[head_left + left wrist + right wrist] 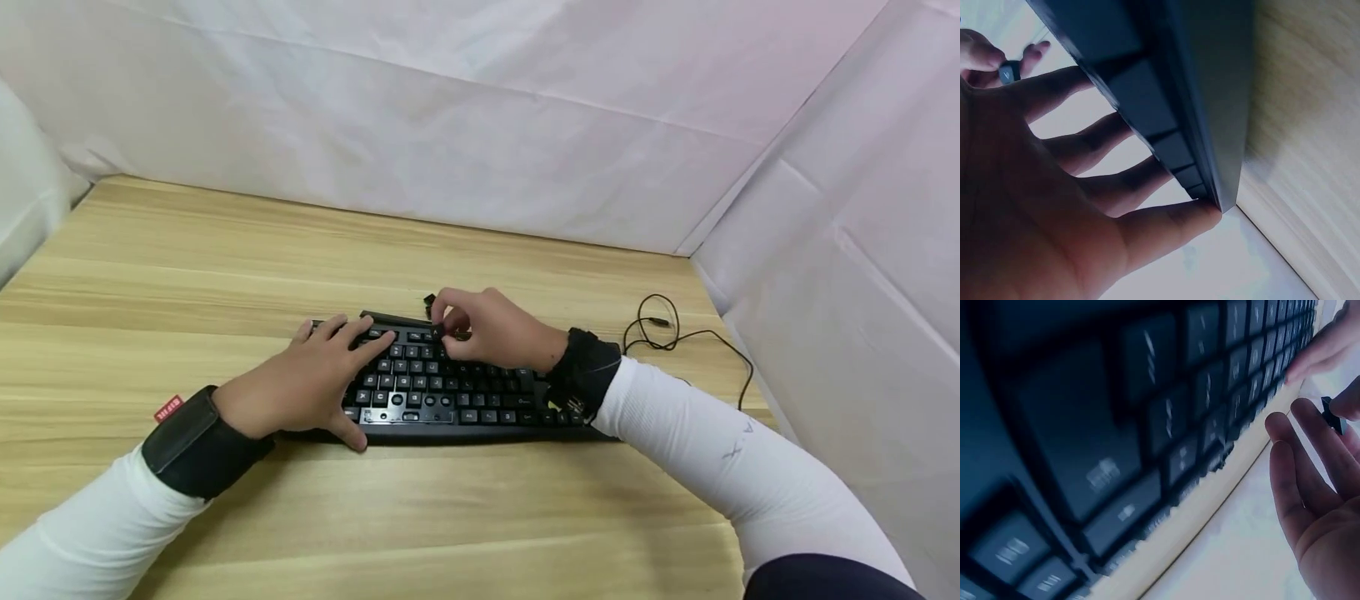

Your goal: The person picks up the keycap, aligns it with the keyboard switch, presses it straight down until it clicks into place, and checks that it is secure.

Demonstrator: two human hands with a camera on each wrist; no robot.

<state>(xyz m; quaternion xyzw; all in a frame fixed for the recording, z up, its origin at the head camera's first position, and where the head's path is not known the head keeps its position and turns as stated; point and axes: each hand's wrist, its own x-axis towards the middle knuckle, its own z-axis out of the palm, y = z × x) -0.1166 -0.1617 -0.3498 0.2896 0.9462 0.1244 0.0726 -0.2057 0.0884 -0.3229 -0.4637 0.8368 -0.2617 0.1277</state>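
Note:
A black keyboard (420, 433) lies on the wooden table, in front of the person. Across its left end rests the left hand (311, 387), fingers spread over the keys and thumb at the front edge. In the left wrist view its fingers (1166, 228) touch the keyboard's side. Over the upper middle keys, the right hand (502, 329) pinches a small black keycap (1335, 415) between thumb and index finger. The keycap (1009, 72) also shows in the left wrist view, held apart from the keys. The right hand's other fingers (1285, 475) are loosely bent.
Small black pieces (429, 302) lie just behind the keyboard's back edge. A thin black cable (720, 333) with a plug (660, 322) curls on the table at the right. White cloth walls (420, 108) stand behind the table (465, 525) and on its right.

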